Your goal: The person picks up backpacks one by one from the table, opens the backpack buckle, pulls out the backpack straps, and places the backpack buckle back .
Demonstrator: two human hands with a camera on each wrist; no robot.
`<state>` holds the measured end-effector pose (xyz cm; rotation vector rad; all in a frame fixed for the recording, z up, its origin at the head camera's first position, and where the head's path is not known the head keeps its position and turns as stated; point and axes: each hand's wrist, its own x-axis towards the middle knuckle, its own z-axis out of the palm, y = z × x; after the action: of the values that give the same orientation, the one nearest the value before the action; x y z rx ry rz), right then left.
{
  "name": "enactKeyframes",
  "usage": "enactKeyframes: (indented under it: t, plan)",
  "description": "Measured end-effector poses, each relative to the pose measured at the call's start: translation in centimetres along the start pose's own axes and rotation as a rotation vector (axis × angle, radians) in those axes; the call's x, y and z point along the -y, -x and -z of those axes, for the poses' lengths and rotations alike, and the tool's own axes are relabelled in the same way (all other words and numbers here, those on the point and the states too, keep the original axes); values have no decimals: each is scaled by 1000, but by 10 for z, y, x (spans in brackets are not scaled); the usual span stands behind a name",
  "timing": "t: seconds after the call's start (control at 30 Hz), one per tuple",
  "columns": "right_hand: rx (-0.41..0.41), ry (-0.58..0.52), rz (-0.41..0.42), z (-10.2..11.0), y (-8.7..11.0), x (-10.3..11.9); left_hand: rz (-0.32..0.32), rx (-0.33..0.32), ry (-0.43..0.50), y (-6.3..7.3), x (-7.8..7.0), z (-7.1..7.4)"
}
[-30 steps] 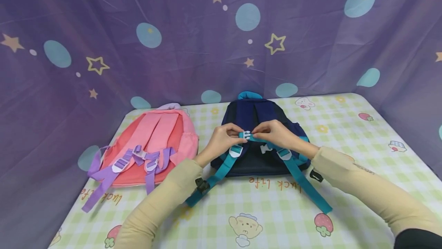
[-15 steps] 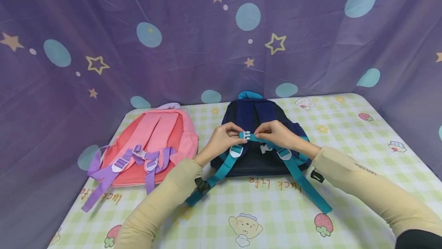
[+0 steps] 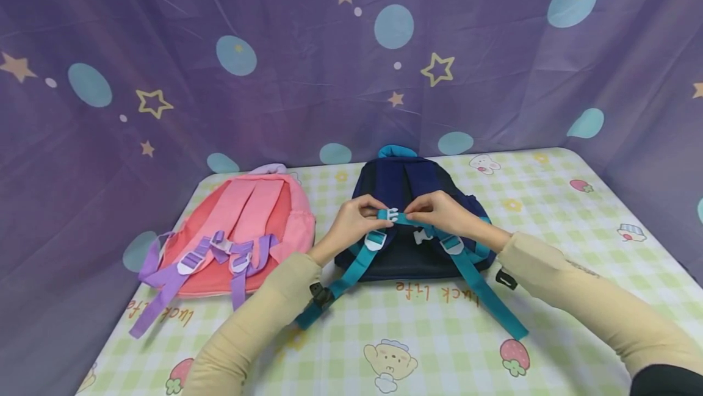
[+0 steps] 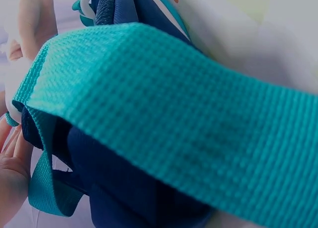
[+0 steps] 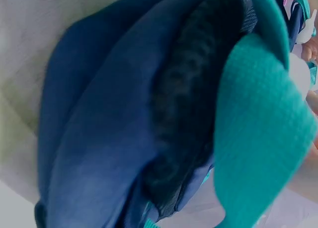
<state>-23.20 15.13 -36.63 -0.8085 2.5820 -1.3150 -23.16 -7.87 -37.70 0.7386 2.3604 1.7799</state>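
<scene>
In the head view a navy backpack (image 3: 384, 268) lies back side up. Close over it, my left hand (image 3: 354, 225) pinches a white plastic buckle (image 3: 392, 215) between thumb and fingers, its prongs facing right. My right hand (image 3: 439, 213) pinches the teal strap (image 3: 413, 221) just right of that buckle. A second white buckle piece (image 3: 421, 237) hangs below the right hand, near a white strap adjuster (image 3: 453, 245). Another adjuster (image 3: 376, 240) sits under the left hand. A wide teal webbing strap (image 4: 149, 114) fills the middle of the left wrist view.
A pink backpack (image 3: 296, 234) with purple straps (image 3: 165, 298) lies to the left. Two loose teal strap ends, the right one (image 3: 500, 310) included, reach toward the table's front. The checked tablecloth (image 3: 571, 231) surrounds both bags, with a purple curtain (image 3: 307, 79) behind.
My right hand's fingertips have shifted slightly right, away from the buckle, and more teal strap shows between them. The left hand stays in nearly the same place. Both backpacks are unmoved.
</scene>
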Motion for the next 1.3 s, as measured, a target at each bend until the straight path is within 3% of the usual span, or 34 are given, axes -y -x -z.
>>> enactKeyframes:
  t: [0.47, 0.83, 1.3]
  plan:
    - [-8, 1, -9, 3, 3, -3, 24, 6, 9, 0, 2, 0]
    - [-21, -8, 56, -1, -1, 0, 41, 20, 4, 1, -1, -2]
    - [-18, -3, 30, -3, -2, 3, 6, 24, -35, 1, -2, -2]
